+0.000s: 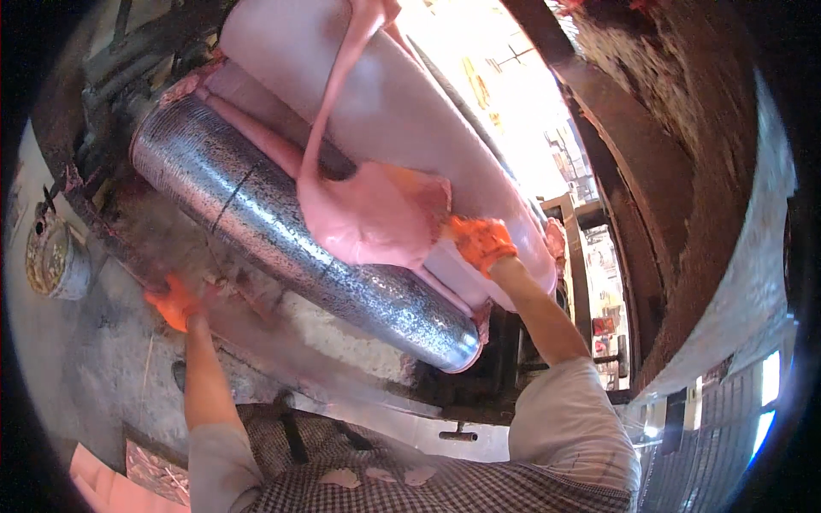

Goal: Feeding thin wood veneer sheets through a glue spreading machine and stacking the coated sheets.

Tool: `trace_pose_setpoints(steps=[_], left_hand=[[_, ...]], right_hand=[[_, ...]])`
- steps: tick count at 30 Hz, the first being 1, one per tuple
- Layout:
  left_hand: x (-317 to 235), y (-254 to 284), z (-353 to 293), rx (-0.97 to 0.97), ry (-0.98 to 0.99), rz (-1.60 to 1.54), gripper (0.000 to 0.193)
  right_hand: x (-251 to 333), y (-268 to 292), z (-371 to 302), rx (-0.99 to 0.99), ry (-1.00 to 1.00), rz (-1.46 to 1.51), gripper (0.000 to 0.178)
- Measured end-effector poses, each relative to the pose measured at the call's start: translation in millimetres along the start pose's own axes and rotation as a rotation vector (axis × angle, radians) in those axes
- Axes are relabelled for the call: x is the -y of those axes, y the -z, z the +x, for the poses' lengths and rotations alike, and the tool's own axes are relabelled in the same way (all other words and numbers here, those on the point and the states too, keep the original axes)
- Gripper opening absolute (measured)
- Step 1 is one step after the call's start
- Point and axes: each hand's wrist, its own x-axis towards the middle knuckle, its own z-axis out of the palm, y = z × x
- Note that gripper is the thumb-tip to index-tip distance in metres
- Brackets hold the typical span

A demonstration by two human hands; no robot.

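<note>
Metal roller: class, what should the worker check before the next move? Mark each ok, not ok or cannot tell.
1. Gloves on left hand and right hand: ok, both orange.
2. Left hand away from metal roller: ok, a gap shows.
3. Right hand clear of pink mass: not ok, at its edge.
4. Rollers stopped: cannot tell.
5. Bucket away from rollers: ok, off left.

Room opens over grey floor between the orange-gloved left hand and a round, stained bucket, while a speckled silver metal roller and a sagging pink pliable sheet block the straight path to the orange-gloved right hand.
</note>
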Motion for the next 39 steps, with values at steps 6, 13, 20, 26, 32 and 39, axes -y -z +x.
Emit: trace_pose_setpoints(steps=[6, 13, 20, 26, 32, 39], left_hand=[[1.1, 5.5, -2.4, -0.038, -0.056, 0.186, 0.066], [-4.4, 24.8, -1.2, -0.085, 0.048, 0.287, 0.067], [27.3, -72.0, -9.4, 0.003, 0.117, 0.205, 0.075], [-4.1, 27.7, 3.1, -0.084, 0.058, 0.193, 0.072], [1.8, 22.3, 4.4, -0.086, 0.053, 0.206, 0.071], [-22.5, 37.7, -4.5, -0.034, 0.112, 0.167, 0.074]], right_hand=[[-126.8, -79.9, -200.0, -0.297, -0.401, 1.140, 0.037], [-265.4, -131.0, -271.4, 0.164, -1.022, 0.232, 0.043], [-470.8, -165.8, -265.4, -0.181, -1.131, 1.654, 0.015], [-309.3, -26.9, -19.1, 0.231, -0.459, 0.700, 0.016], [-215.7, 64.3, 56.6, 0.130, -0.545, 1.001, 0.021], [-154.3, 94.2, 190.9, -0.064, -0.319, 1.367, 0.026]])
